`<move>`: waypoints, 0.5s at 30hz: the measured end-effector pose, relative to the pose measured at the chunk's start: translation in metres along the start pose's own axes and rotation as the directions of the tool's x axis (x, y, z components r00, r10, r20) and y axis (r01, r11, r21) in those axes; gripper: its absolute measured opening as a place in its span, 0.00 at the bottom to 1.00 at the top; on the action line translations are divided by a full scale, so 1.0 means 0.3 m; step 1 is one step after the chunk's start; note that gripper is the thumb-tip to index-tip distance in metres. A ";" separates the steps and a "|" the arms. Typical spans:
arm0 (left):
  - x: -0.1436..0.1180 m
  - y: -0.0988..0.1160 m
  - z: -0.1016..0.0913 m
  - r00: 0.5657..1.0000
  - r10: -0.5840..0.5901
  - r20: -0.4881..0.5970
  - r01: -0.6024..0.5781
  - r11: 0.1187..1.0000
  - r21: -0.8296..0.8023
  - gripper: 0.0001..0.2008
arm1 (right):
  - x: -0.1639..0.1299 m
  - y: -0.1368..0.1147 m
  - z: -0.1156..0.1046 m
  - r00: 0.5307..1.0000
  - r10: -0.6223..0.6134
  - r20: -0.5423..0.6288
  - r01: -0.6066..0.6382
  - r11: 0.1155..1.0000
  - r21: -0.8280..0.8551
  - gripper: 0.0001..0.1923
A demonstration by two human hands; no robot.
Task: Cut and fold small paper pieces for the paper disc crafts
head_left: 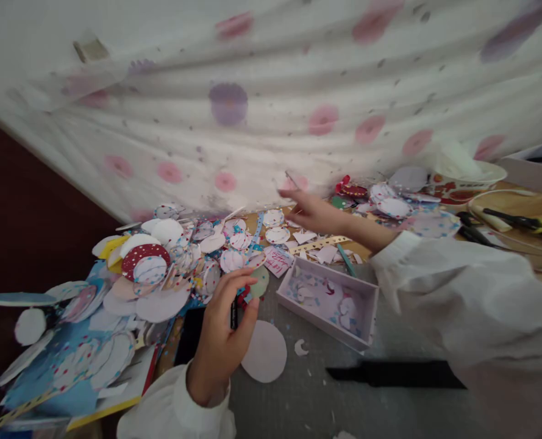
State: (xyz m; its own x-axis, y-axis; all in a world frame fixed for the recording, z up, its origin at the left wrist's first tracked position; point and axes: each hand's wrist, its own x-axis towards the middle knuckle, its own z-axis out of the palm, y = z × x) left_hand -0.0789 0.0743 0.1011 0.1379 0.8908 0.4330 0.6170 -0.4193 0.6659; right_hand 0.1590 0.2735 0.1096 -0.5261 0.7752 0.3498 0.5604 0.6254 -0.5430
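My left hand [227, 326] reaches in from the bottom, thumb and fingers apart in a curve, with nothing clearly gripped. Just beyond its fingertips is a pale green paper disc [260, 281]; a small red piece shows in the gap. A larger white paper disc [265, 352] lies on the grey mat [289, 405] beside the thumb. Over the back of the table, my right hand [314, 213] is blurred, and a thin pointed tool [291, 178] sticks up from its fingertips; its kind is unclear. Between my arms stands an open white box [328, 332] containing paper scraps.
Decorated paper discs [161, 299] pile up at left, partly on a blue sheet [46, 378]. A black strip [394, 373] lies under my right sleeve. Behind hangs a flowered curtain [261, 146]. At far right are a paper bowl [463, 183] and a yellow-black tool [533, 224].
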 end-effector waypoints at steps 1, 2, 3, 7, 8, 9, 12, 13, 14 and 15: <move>-0.004 0.000 0.001 1.000 -0.008 0.006 0.008 1.000 0.001 0.12 | 0.009 -0.017 0.034 0.998 -0.055 0.042 0.056 0.998 -0.012 0.19; -0.009 -0.003 -0.001 1.000 -0.017 0.007 0.017 1.000 0.003 0.12 | 0.008 -0.027 0.059 0.991 -0.100 0.084 0.103 0.994 -0.026 0.19; -0.014 -0.009 -0.004 1.000 -0.028 0.008 0.028 1.000 0.008 0.12 | -0.001 -0.026 0.075 0.983 -0.131 0.126 0.137 0.990 -0.042 0.18; -0.033 -0.043 -0.022 0.998 -0.063 0.019 0.063 0.997 0.035 0.10 | -0.077 0.071 0.036 0.976 -0.083 0.199 0.116 0.980 -0.161 0.15; -0.037 -0.050 -0.025 0.997 -0.071 0.021 0.070 0.997 0.038 0.10 | -0.101 0.114 0.004 0.984 -0.032 0.174 0.068 0.975 -0.210 0.15; -0.041 -0.056 -0.029 0.997 -0.078 0.024 0.077 0.996 0.039 0.10 | -0.127 0.161 -0.033 0.991 0.032 0.130 0.004 0.965 -0.263 0.16; -0.051 -0.065 -0.038 0.995 -0.094 0.019 0.093 0.995 0.040 0.11 | -0.221 0.302 -0.153 0.964 0.258 -0.070 -0.264 0.878 -0.399 0.15; -0.053 -0.066 -0.041 0.995 -0.097 0.018 0.096 0.994 0.041 0.11 | -0.255 0.344 -0.188 0.937 0.327 -0.119 -0.346 0.837 -0.423 0.17; -0.056 -0.066 -0.043 0.995 -0.099 0.019 0.098 0.994 0.044 0.11 | -0.288 0.382 -0.218 0.904 0.398 -0.159 -0.425 0.790 -0.441 0.17; -0.058 -0.066 -0.044 0.995 -0.099 0.021 0.098 0.994 0.048 0.11 | -0.319 0.414 -0.242 0.874 0.453 -0.176 -0.481 0.752 -0.450 0.17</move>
State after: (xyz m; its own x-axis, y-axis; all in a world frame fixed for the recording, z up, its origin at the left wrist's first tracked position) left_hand -0.1038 0.0649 0.0884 0.0925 0.9313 0.3523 0.6642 -0.3213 0.6750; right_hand 0.3252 0.2836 0.0640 -0.0933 0.9765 0.1944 0.9626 0.1383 -0.2328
